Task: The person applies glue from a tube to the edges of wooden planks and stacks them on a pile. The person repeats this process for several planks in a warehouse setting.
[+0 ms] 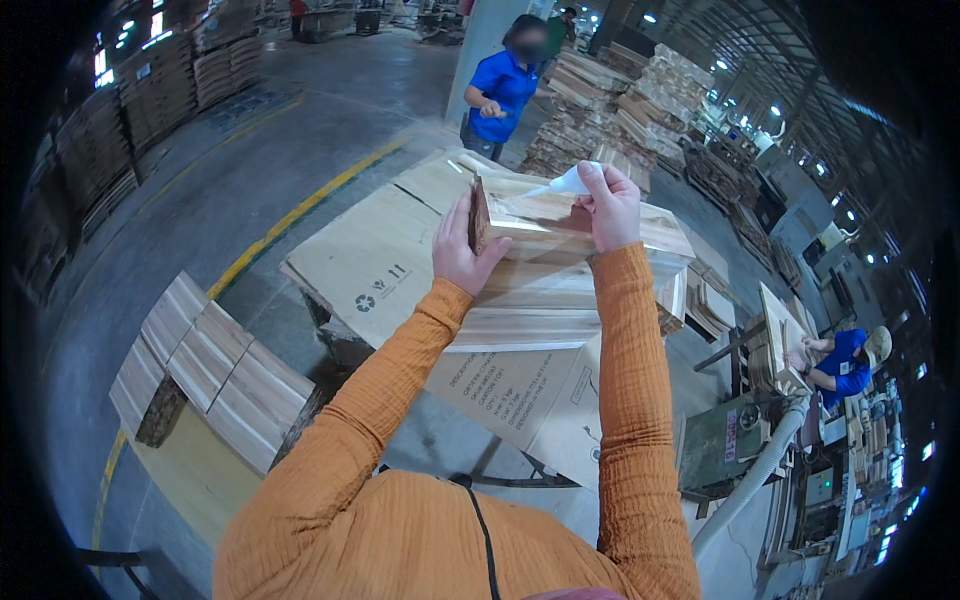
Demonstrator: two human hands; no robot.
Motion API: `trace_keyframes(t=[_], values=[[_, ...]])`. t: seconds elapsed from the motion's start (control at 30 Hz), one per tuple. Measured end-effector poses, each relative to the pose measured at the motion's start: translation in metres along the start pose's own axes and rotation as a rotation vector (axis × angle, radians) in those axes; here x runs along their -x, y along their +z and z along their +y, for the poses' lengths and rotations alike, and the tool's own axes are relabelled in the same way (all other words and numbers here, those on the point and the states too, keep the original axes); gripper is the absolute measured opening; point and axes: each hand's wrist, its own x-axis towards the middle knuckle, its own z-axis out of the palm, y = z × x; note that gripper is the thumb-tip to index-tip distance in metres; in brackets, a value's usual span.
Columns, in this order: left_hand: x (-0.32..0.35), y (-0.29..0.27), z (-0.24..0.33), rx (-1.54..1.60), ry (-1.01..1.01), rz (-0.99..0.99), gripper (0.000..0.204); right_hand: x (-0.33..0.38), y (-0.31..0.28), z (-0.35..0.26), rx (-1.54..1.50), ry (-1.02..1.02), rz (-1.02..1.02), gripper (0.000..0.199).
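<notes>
My right hand (613, 207) grips a small white squeeze bottle (570, 183), its narrow tip slanting down to the left over the top face of a pale wooden board (545, 237). Around the board's left end, which has a dark, bark-like edge (480, 215), my left hand (463, 247) is closed, with the thumb on the near side and the fingers behind. More pale boards (530, 328) lie beneath it on a cardboard-covered table (345, 265). Whether anything is coming out of the tip is too small to tell.
Striped wooden panels (210, 345) rest on a lower surface at left. A person in blue (503, 95) stands beyond the table; another person (845, 370) handles a board at right, near a green machine (715, 445) with a grey hose (760, 465). Timber stacks (590, 115) stand behind.
</notes>
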Motion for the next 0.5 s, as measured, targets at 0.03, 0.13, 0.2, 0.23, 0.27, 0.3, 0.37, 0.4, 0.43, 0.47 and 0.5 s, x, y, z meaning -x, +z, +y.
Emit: trace_keyframes(t=[0.03,0.13,0.2,0.23,0.27,0.3,0.37,0.4,0.43,0.47,0.5], values=[[0.0003,-0.0002,-0.0001,-0.003,0.004,0.003,0.081,0.0014,0.002,-0.002,0.015,-0.007,0.002,0.024],[0.0014,0.0002,0.0013,-0.023,-0.005,-0.01,0.082,0.0039,0.0033,-0.0034,0.051,-0.025,0.003,0.024],[0.0012,0.0004,0.0025,-0.029,-0.01,-0.014,0.082,0.0048,0.0037,-0.0039,0.067,-0.035,-0.001,0.024],[0.0011,0.0002,0.0028,-0.031,-0.013,-0.016,0.082,0.0052,0.0039,-0.0041,0.073,-0.039,-0.005,0.023],[0.0012,-0.0003,0.0036,-0.025,-0.015,-0.018,0.081,0.0061,0.0039,-0.0048,0.079,-0.042,-0.006,0.023],[0.0014,-0.0008,0.0042,-0.019,-0.018,-0.02,0.081,0.0066,0.0045,-0.0052,0.075,-0.04,-0.006,0.023],[0.0017,-0.0012,0.0045,-0.011,-0.016,-0.019,0.081,0.0067,0.006,-0.0052,0.069,-0.038,-0.008,0.024],[0.0016,-0.0012,0.0041,-0.01,-0.011,-0.016,0.08,0.0066,0.0059,-0.0055,0.075,-0.045,-0.01,0.024],[0.0014,-0.0013,0.0036,-0.009,-0.007,-0.013,0.08,0.0065,0.0061,-0.0058,0.08,-0.051,-0.013,0.024],[0.0014,-0.0008,0.0035,-0.019,0.001,-0.01,0.08,0.0063,0.0056,-0.0056,0.089,-0.056,-0.016,0.024],[0.001,-0.0005,0.0033,-0.03,0.009,-0.008,0.08,0.0061,0.0055,-0.0051,0.091,-0.056,-0.013,0.024]])
